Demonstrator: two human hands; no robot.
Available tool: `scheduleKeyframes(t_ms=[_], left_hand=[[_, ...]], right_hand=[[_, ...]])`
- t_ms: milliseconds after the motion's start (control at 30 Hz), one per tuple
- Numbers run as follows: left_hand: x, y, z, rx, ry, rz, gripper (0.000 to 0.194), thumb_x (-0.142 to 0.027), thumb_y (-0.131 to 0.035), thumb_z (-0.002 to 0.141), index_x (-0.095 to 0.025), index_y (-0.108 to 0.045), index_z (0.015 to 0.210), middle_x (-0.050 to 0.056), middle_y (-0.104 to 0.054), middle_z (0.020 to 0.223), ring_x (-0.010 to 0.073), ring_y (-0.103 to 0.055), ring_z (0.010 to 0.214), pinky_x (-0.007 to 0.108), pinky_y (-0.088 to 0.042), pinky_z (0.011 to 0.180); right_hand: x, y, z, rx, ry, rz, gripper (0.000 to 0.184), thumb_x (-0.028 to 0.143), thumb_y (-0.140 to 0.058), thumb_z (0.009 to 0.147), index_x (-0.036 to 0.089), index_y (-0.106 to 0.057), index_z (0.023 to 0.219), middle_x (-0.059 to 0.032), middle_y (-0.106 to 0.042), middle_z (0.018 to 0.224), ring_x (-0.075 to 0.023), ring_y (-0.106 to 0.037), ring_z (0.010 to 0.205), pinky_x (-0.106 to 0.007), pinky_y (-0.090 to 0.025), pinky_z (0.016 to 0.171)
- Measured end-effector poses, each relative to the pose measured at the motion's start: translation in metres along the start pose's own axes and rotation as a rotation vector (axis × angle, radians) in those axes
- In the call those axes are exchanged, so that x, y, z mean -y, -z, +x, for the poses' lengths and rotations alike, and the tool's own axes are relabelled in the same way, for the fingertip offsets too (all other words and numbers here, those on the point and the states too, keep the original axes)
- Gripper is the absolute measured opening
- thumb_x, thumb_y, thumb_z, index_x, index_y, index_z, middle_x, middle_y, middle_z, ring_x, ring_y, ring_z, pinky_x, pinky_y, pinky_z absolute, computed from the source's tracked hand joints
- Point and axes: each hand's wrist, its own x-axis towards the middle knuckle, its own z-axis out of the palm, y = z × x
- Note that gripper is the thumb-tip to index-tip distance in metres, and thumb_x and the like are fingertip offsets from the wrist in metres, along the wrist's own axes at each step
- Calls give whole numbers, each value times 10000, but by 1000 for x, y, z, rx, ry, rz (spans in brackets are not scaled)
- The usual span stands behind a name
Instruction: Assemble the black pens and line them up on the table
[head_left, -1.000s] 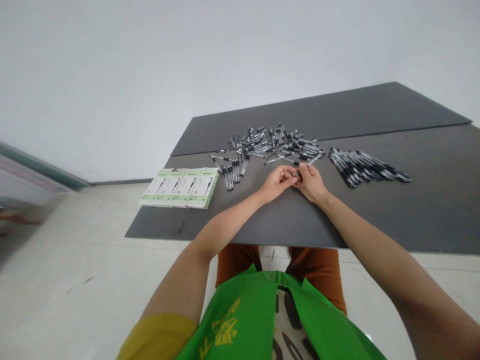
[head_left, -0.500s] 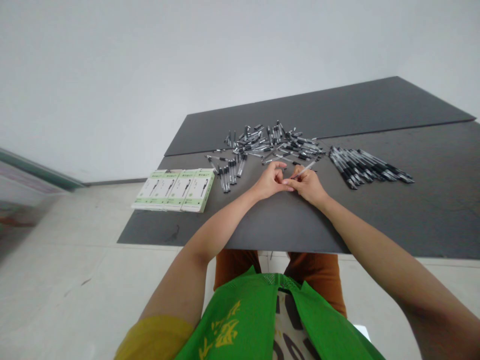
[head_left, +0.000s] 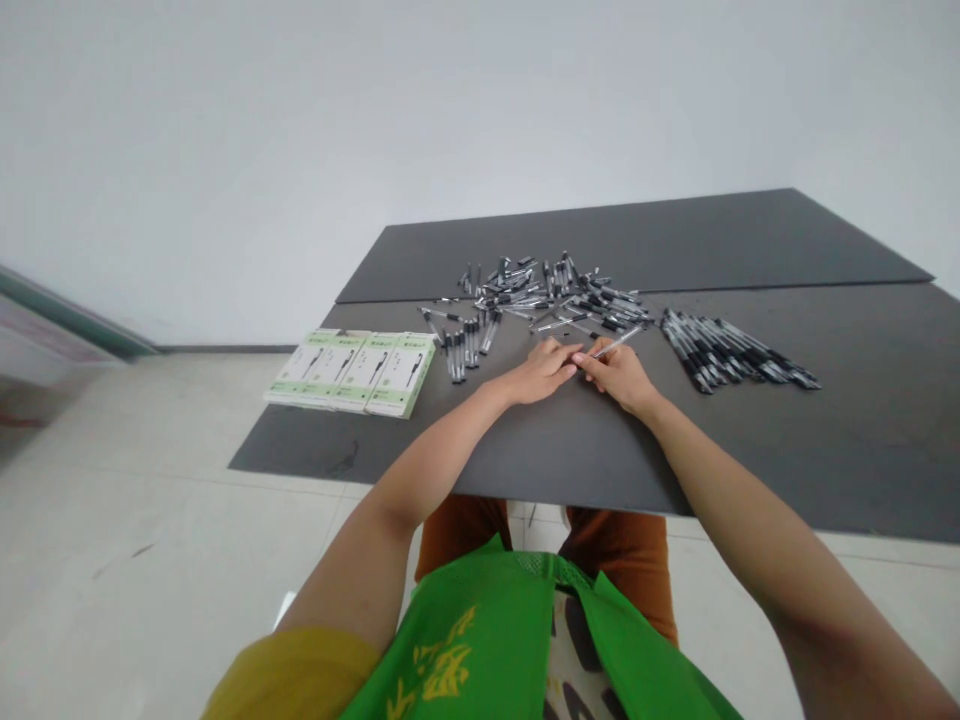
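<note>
In the head view my right hand (head_left: 616,378) is closed on a clear-barrelled pen (head_left: 621,341), whose pale end sticks out up and to the right. My left hand (head_left: 541,370) meets it from the left, its fingers curled together at the pen's other end. A small dark part shows between the two hands, too small to name. Just beyond my hands lies a loose heap of pens and black pen parts (head_left: 525,290). A neat row of black-gripped pens (head_left: 735,350) rests to the right of my right hand.
Several white and green pen boxes (head_left: 397,375) lie side by side on the left of the dark grey table (head_left: 510,450). A small group of upright-lying clear barrels (head_left: 461,350) sits between the boxes and my left hand. Behind the table rises a white wall (head_left: 525,110).
My left fingers, raised and apart before, have come down and closed near the pen's end. The pen in my right hand tilts lower now. The whole view has shifted slightly.
</note>
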Motion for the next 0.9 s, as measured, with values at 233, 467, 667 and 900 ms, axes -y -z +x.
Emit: scheduleKeyframes(t_ms=[233,467,667,900], left_hand=[[-15,-7,-13,44,47,332,175,-239,-503,933,-156,-579,1067,116,-540,1086,288,-470,1121,508,-313,1067],[-21,-8,-12,4,132,315,270,-433,-670,856,-179,-599,915,87,-625,1026,284,-482,1137,457,-354,1007],[-9,-3,-11,-116,78,81,507,-540,-685,811,-192,-632,1176,134,-600,1296,287,-439,1264,466,-303,1112],[-7,-5,-7,17,-17,-9,221,-361,-588,921,-207,-720,834,57,-731,1029,216,-609,1090,449,-367,1083]], right_hand=[[-1,1,0,16,42,-37,538,649,-797,625,202,-510,712,38,-552,479,-68,-408,321,-206,-264,312],[-2,0,-2,56,59,-72,500,618,-795,647,208,-512,693,49,-530,457,-72,-402,319,-210,-260,318],[0,-2,-3,45,58,-16,524,637,-796,631,218,-496,727,66,-512,452,-66,-386,320,-206,-251,323],[1,-4,-4,46,62,5,532,693,-734,667,224,-495,742,64,-516,478,-67,-383,328,-217,-255,325]])
